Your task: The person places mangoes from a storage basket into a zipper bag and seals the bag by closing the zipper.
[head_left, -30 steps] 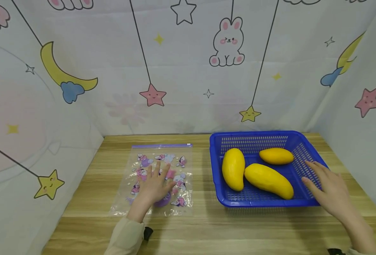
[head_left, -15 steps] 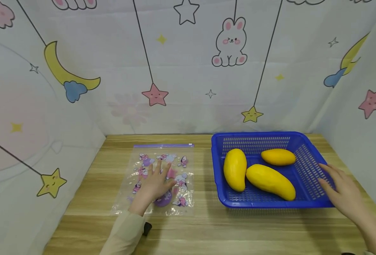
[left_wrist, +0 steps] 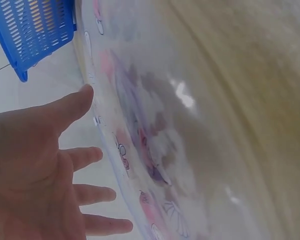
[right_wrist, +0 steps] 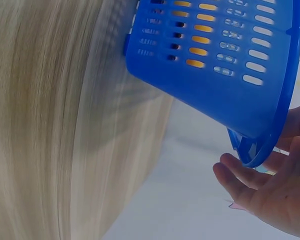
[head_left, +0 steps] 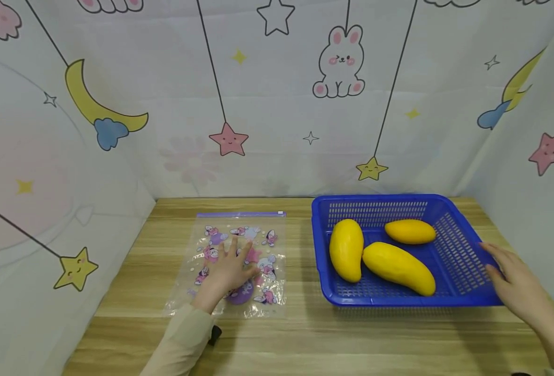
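Observation:
A clear zip bag (head_left: 269, 261) with cartoon prints and a purple zip edge lies flat on the table. Over its middle my left hand (head_left: 227, 271) is spread, palm down, holding nothing; its fingers (left_wrist: 95, 194) are extended close to the plastic in the left wrist view. To the right stands a blue plastic basket (head_left: 399, 302) with three yellow mangoes: one upright at left (head_left: 346, 250), a large one (head_left: 399, 267) slanting across the front, and a smaller one (head_left: 410, 231) behind. My right hand (head_left: 518, 284) is at the basket's right rim, fingers relaxed and gently bent.
The wood-grain table (head_left: 305, 339) is bounded by a white printed cloth (head_left: 277, 104) at the back and both sides. The right cloth wall (head_left: 530, 209) stands close beyond the basket and my right hand.
My right hand has moved rightward, from overlapping the basket's right side to its outer right rim. The left hand stays over the bag; the bag and mangoes keep their places.

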{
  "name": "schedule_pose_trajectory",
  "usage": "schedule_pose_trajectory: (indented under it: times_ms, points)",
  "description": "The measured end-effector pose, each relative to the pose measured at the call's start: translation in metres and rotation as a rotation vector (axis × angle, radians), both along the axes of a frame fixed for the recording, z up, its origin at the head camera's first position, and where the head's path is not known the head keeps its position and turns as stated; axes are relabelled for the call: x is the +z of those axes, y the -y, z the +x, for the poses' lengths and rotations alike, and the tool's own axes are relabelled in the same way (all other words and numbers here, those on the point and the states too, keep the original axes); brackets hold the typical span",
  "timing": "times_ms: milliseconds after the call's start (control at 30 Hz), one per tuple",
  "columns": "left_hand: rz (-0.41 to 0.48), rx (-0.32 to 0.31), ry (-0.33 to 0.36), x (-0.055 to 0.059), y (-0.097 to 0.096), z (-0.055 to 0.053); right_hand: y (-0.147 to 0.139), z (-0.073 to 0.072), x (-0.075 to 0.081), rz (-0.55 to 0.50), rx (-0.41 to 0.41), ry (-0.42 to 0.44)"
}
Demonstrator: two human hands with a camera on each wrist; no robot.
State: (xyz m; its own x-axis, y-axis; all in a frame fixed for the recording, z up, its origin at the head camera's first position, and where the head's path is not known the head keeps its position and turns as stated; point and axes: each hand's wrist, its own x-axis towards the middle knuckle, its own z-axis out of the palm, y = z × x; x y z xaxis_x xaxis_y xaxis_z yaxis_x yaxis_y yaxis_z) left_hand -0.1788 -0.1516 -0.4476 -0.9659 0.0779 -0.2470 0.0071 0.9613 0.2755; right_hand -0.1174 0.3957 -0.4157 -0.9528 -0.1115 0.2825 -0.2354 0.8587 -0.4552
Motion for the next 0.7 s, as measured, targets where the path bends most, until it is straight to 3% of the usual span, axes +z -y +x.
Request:
schedule_pose_trajectory:
  times_ms: [367,533,700]
  points:
    - [-0.017,-0.013,-0.027,-0.005,0.002,-0.003,-0.007,0.002,0.002,0.046,-0.073,0.108]
    - [-0.044,-0.008,-0.015,-0.007,0.003,-0.005,-0.01,0.001,0.001,0.051,-0.065,0.114]
    - [-0.048,-0.001,-0.013,-0.009,0.005,-0.006,-0.013,-0.001,0.003,0.066,-0.052,0.177]
